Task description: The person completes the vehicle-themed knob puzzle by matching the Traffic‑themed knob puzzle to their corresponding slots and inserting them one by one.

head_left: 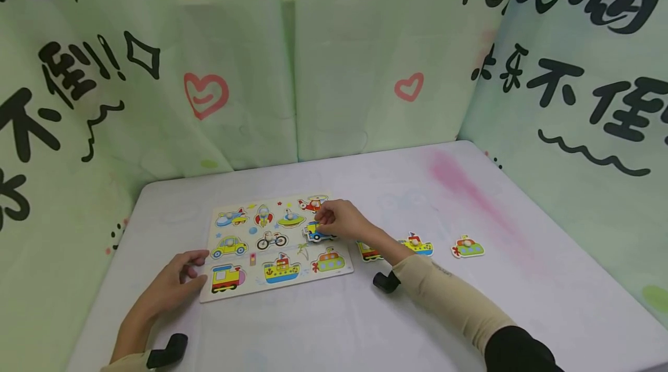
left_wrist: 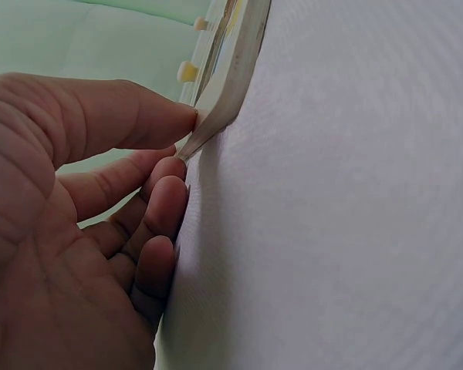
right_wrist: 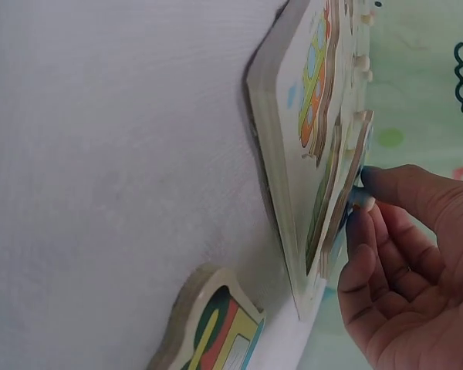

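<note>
White table spreads across the lower part of the head view. Nearest, at lower right, a tan sleeve reaches inward; at lower left, the left hand comes in from the bottom edge, its thumb and fingertips pinching the left edge of a pale wooden puzzle board, with the other fingers loosely bent. That board lies left of centre, thick-edged and round-cornered, with a train, a ship and a submarine shown along its near side. At the right end of its middle row is a truck piece, blue with a yellow part and dark wheels, tilted above the board's face. Bent at the wrist, the right hand grasps its small knob between thumb and index finger, the remaining fingers curled beneath in the right wrist view. Right of the board lie a partly hidden train piece, a boat piece and, farther right, a spotted submarine piece. Along the board's far row run a plane, rocket, saucer and helicopter. Behind everything hangs a pale green curtain with red hearts and black lettering.
</note>
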Available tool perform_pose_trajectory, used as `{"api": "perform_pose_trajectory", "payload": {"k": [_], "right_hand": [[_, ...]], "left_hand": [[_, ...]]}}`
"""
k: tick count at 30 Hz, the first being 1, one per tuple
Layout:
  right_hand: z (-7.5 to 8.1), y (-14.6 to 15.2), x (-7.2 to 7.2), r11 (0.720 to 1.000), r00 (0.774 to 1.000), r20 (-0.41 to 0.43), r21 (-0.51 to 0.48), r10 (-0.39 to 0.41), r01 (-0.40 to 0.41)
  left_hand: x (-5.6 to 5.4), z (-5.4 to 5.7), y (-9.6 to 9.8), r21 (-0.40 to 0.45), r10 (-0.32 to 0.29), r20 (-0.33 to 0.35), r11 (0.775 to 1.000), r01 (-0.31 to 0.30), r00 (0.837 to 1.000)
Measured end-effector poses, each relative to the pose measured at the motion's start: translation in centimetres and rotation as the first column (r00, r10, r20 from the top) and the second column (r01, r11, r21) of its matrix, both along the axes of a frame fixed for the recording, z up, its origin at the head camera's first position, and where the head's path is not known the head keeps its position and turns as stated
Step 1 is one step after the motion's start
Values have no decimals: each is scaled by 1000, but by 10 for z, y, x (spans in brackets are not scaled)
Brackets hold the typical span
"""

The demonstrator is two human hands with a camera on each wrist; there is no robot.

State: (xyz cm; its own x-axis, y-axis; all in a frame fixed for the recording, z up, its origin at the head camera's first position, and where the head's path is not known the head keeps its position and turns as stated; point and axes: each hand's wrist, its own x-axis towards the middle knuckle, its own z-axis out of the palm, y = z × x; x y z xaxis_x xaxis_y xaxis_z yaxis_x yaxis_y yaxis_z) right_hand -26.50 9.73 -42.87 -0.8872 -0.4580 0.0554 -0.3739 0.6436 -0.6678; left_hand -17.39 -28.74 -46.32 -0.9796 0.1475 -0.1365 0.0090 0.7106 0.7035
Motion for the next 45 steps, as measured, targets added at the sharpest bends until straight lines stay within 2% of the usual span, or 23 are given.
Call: {"api": "perform_pose_trajectory", "payload": {"k": [9, 21, 29, 36, 45], "right_hand": [[-2, -7, -2, 999, 1000, 8, 52, 4, -5], [-3, -8, -1, 998, 1000, 14, 54, -15, 15], [-4, -4, 4, 999, 999, -14, -37, -40, 39], [1, 10, 16, 987, 998, -4, -146, -66, 64], [4, 26, 31, 984, 996, 12, -154, -86, 87]], "left_hand": [[0, -1, 0, -4, -5, -6, 1000, 5, 1000], [1, 2, 1, 6, 0, 0, 1000, 0, 1000], [1, 1, 0, 3, -7, -6, 1000, 7, 1000], [-1, 3, 1, -4, -26, -22, 1000, 26, 999], [1, 3, 1, -21, -16, -18, 1000, 16, 1000]]}}
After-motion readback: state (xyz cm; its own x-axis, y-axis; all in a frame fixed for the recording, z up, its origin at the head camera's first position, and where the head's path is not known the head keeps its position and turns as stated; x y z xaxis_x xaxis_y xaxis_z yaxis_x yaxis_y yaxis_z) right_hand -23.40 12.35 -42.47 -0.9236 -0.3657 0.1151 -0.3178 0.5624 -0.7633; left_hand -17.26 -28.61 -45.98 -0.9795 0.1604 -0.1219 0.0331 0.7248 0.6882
